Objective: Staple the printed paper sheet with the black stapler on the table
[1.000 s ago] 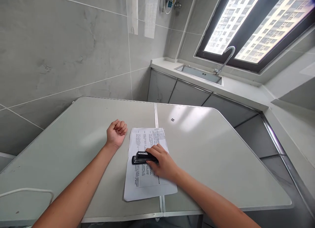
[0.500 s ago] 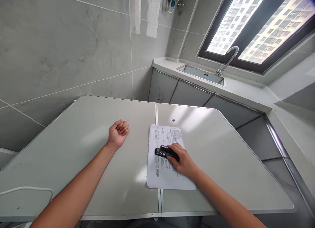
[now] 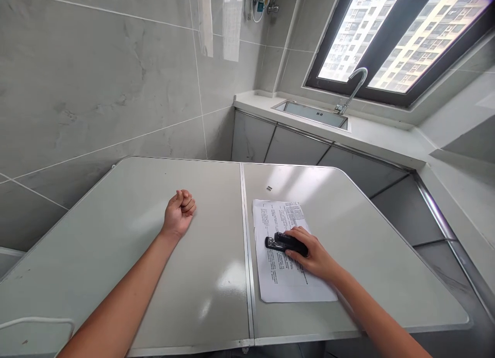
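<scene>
A black stapler (image 3: 291,243) lies over printed sheets of paper (image 3: 297,288) on the right half of the pale folding table. My right hand (image 3: 312,252) is wrapped round its rear end, with the stapler's nose pointing left. Left of the table's centre seam, my left hand (image 3: 179,212) rests with its fingers curled into a fist, apart from the paper. Whether something is inside that fist cannot be seen. Just beyond the paper's far edge lie small strips of staples (image 3: 269,188).
The folding table (image 3: 201,296) has a metal seam (image 3: 244,234) down its middle. A white cable (image 3: 38,320) curves at the near left corner. Behind stand a counter with a sink (image 3: 311,114) and tap (image 3: 353,90), below a window (image 3: 390,38). A grey tiled wall (image 3: 96,79) rises on the left.
The papers and the stapler have shifted right together with my right hand, off the seam. My left hand stays closed in about the same place. The view has moved slightly.
</scene>
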The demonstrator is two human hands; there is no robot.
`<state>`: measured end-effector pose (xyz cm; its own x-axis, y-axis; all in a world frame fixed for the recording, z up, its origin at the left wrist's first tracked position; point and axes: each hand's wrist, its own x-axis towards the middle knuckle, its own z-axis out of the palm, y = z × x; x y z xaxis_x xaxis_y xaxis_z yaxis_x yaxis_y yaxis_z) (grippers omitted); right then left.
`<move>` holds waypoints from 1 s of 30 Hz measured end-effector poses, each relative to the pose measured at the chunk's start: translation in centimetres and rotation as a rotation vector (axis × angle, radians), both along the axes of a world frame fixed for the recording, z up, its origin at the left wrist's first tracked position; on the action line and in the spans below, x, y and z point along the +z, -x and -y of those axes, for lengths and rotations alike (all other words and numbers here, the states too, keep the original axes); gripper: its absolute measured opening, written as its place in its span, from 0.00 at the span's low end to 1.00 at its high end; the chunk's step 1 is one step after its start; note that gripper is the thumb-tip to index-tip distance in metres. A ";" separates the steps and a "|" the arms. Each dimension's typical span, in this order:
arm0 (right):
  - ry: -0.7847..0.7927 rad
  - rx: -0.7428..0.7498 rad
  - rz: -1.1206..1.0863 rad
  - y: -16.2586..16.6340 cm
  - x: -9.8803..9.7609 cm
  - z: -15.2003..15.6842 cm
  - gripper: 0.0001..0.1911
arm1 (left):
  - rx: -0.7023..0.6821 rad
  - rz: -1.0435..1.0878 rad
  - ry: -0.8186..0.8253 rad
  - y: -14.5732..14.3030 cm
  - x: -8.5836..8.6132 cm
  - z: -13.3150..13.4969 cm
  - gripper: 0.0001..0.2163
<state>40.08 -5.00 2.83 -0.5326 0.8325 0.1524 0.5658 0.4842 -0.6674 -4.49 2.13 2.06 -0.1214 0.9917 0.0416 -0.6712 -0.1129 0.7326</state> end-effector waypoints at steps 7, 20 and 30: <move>-0.041 -0.631 -0.164 -4.1 0.3 -8.2 0.23 | 0.042 0.118 -0.013 0.3 -0.2 -0.5 0.07; -0.101 -0.681 0.017 -6.3 -4.0 -13.4 0.18 | 0.068 0.083 -0.018 0.5 -0.6 -0.8 0.17; -0.076 -0.648 0.000 -6.6 -3.8 -13.4 0.19 | 0.059 0.080 -0.008 0.4 -0.6 -0.8 0.16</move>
<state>46.73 8.40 -0.97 0.0741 0.9720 0.2231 0.7591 0.0901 -0.6447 -4.91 2.89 1.50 -0.1833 0.9824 0.0370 -0.7196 -0.1597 0.6757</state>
